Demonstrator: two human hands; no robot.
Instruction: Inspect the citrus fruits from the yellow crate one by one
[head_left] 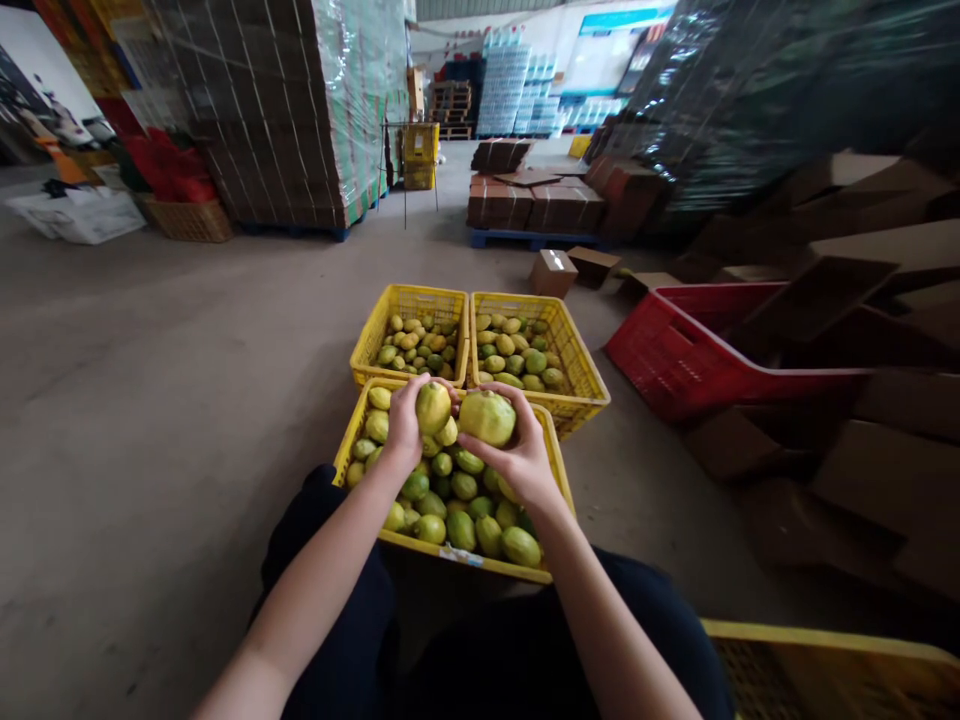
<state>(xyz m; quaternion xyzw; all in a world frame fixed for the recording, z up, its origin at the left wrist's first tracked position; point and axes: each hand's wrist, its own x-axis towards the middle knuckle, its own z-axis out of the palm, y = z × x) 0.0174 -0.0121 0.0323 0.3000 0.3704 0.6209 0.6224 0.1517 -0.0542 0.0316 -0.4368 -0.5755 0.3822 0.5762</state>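
Head view: forearms [322,600] extend from bottom edge to centre. Left hand [405,430], fingers curled around one yellow-green fruit [433,408]; right hand [525,455], thumb and fingers spread wider about a larger, paler fruit [487,418]. Both held above fruit-filled yellow crate [517,571], centre frame. Red crate [660,350]: right of frame.

The fruit [487,419] looks smooth, the crates [517,570] plastic.
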